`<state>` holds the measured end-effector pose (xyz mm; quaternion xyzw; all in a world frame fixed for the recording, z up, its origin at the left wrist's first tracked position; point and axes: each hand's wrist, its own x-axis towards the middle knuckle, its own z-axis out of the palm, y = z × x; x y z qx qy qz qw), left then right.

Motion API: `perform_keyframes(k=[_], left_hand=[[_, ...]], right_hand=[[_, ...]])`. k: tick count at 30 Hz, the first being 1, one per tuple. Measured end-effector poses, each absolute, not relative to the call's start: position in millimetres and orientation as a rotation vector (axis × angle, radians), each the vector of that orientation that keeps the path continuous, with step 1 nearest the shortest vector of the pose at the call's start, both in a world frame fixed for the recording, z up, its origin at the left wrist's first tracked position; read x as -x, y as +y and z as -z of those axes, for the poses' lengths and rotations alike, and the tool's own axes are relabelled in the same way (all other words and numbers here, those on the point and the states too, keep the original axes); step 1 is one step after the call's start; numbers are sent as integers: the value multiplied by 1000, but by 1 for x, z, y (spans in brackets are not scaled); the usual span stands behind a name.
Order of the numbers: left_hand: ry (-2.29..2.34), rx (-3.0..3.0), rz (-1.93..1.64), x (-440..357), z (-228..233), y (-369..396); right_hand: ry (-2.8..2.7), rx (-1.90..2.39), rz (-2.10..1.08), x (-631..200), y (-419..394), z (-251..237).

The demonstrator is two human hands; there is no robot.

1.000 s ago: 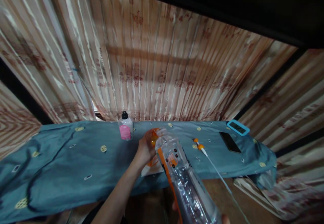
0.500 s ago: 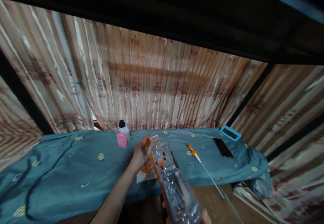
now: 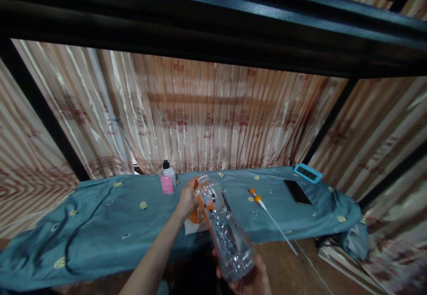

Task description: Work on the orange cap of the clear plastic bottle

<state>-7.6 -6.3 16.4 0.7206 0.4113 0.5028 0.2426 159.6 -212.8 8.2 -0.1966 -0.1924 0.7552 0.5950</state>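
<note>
A clear plastic bottle (image 3: 222,228) with an orange label strip tilts away from me over the near edge of a teal-clothed table (image 3: 110,215). My right hand (image 3: 248,277) grips its base from below. My left hand (image 3: 188,199) is closed around the bottle's neck, where something orange shows; I cannot tell if it is a cap or another object. Under the hand lies a white paper (image 3: 193,227) on the cloth.
A small bottle (image 3: 167,177) with pink label and black cap stands at the table's back. A white stick with orange ends (image 3: 267,210), a dark phone (image 3: 296,192) and a blue-framed device (image 3: 307,173) lie to the right. Striped curtains hang behind; a black beam runs overhead.
The view has tilted up and back, showing the black beam and more of the table. The bottle sits lower and farther from me; my right hand now shows under its base.
</note>
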Motion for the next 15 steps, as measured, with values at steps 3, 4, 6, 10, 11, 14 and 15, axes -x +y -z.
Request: perform_keyframes(k=[3, 4, 6, 10, 11, 14, 15], left_hand=[[1129, -1988, -1343, 8, -17, -8], [1135, -1991, -1338, 8, -18, -8], [1147, -1994, -1331, 8, -19, -9], [1131, -2015, -1328, 8, -18, -9], [1130, -2019, -1337, 8, -17, -8], [1122, -2024, -1376, 8, -13, -5], [1101, -2029, -1381, 8, -11, -4]], right_hand=[[-448, 478, -1729, -159, -214, -10], [-444, 483, -1717, -158, -214, -10], [-436, 491, -1685, -157, -215, -9], [-430, 482, -1651, -155, -216, -2], [-422, 484, -1649, -156, -217, -1], [-431, 527, -1668, -157, -217, 0], [-439, 540, -1676, -157, -217, -1]])
